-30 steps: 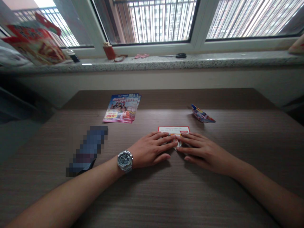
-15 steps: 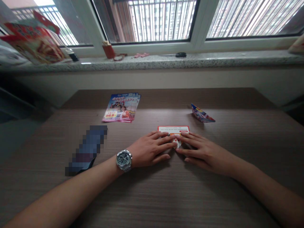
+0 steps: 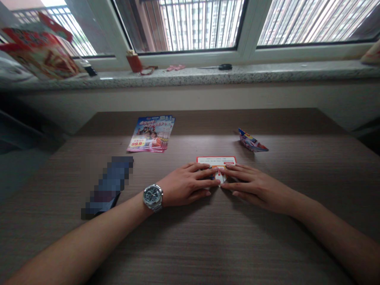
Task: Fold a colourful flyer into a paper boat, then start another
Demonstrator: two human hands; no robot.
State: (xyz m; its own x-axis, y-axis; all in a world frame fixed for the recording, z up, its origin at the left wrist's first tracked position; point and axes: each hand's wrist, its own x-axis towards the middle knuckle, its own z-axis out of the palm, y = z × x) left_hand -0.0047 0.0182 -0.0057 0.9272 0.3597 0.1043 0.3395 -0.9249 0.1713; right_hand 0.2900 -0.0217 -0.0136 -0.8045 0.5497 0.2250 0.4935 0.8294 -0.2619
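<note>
A printed sheet of paper (image 3: 216, 160) with a red border lies on the table, its near part folded to a point. My left hand (image 3: 191, 183), with a watch (image 3: 152, 197) on the wrist, presses flat on the paper's left side, fingers stretched out. From the right, my right hand (image 3: 255, 186) lies flat on the other side, fingers extended. The fingertips of both hands almost meet over the middle, covering much of the paper. Beyond my right hand stands a folded paper boat (image 3: 252, 142) in blue and red print.
A stack of flyers (image 3: 152, 133) lies at the back left of the table (image 3: 190, 245). Nearer my left forearm is a pixelated dark phone-like object (image 3: 108, 186). On the windowsill (image 3: 267, 75) sit scissors (image 3: 225, 67), a red container (image 3: 134, 62) and a red food bag (image 3: 44, 55).
Both hands stay flat on the paper with only slight finger shifts; a little more of the white middle shows between them. The view has moved very slightly.
</note>
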